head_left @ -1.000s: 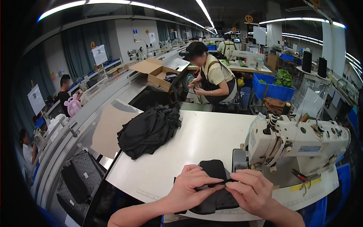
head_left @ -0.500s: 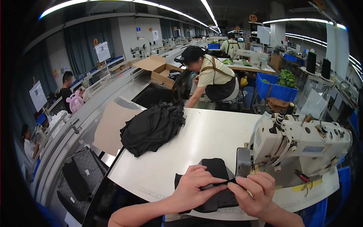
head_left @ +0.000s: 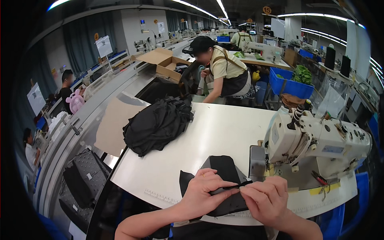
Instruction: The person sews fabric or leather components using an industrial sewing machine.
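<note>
At the front of the white table, my left hand (head_left: 204,194) pinches a folded edge of black fabric (head_left: 219,166) between thumb and index finger. My right hand (head_left: 266,200) grips the same edge just to the right, its fingers curled close to my left fingertips. The fabric lies partly under both hands, beside the metal plate (head_left: 257,158) of a white sewing machine (head_left: 328,142). A crumpled pile of black fabric (head_left: 156,124) rests at the table's back left. Thread snips (head_left: 319,178) lie by the machine's base.
A co-worker (head_left: 230,74) leans at the table's far edge, beside an open cardboard box (head_left: 168,68). A blue bin with green material (head_left: 290,84) stands behind the machine. Tan sheet material (head_left: 116,128) and a dotted board with black pieces (head_left: 84,188) are at left, along metal rails (head_left: 60,160).
The co-worker has bent forward, one arm now reaching down toward the table's far edge. The table shows slightly higher in view. My hands keep pinching the fabric, with a small shift of the fingers.
</note>
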Motion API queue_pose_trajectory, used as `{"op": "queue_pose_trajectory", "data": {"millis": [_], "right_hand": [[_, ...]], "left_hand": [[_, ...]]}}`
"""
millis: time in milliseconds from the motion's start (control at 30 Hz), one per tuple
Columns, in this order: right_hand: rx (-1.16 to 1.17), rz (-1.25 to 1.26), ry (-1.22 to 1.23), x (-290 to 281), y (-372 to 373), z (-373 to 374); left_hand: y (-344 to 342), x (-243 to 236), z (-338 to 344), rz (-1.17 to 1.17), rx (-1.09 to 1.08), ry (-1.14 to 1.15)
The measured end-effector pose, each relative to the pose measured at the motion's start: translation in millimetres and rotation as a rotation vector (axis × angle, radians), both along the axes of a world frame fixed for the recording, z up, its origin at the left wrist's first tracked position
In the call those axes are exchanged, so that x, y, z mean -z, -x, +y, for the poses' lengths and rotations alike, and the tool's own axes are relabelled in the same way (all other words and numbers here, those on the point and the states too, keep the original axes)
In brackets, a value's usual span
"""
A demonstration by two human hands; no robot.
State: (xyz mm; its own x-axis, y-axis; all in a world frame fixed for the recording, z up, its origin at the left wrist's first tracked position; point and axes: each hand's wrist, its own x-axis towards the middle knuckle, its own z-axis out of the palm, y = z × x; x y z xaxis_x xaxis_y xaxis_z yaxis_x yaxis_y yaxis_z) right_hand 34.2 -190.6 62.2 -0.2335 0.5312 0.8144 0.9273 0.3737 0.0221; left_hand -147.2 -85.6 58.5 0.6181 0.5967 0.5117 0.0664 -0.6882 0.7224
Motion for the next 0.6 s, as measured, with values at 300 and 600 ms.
{"op": "queue_pose_trajectory", "data": {"millis": [300, 600], "right_hand": [[-0.03, 0.014, 0.042, 0.6, 3.9, -0.2], [0.079, -0.197, -0.075, 3.5, 3.1, 0.5]], "left_hand": [[3.8, 2.0, -2.7, 0.007, 0.009, 0.058], [3.9, 6.6, 4.5, 0.072, -0.023, 0.194]]}}
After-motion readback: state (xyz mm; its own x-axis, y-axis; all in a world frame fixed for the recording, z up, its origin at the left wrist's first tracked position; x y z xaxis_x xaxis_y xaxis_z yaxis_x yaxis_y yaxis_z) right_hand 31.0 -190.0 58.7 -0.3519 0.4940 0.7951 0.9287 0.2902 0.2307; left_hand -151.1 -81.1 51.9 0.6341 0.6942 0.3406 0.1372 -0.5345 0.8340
